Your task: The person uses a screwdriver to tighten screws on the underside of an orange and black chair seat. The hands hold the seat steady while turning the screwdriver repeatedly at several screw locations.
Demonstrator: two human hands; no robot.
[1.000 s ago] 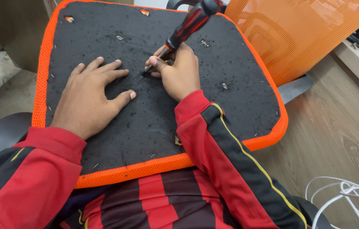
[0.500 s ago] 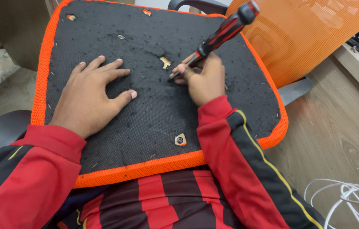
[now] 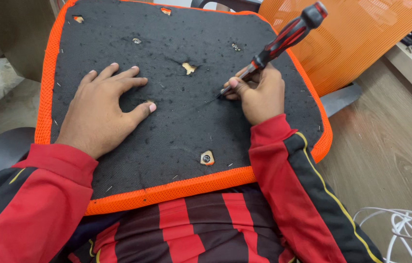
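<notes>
Gripping the red-and-black screwdriver (image 3: 284, 39) close to where handle meets shaft, your right hand (image 3: 260, 95) is closed around it like a pen, its heel resting on the black fabric underside of the seat cushion (image 3: 176, 126), probably to keep the tip steady. The tip meets the fabric just left of your fingers, near a small tear (image 3: 188, 67) showing pale wood. Your left hand (image 3: 101, 113) lies flat with fingers spread wide, holding nothing, apparently pinning the cushion across your lap. A bolt hole (image 3: 207, 158) sits near the front edge, another (image 3: 235, 46) up right. The orange mesh border (image 3: 176, 187) rings the cushion and touches your striped shirt. To the right, the orange mesh chair back (image 3: 352, 39) crowds the handle; wooden floor (image 3: 391, 156) and white cables (image 3: 405, 229) lie beyond.
</notes>
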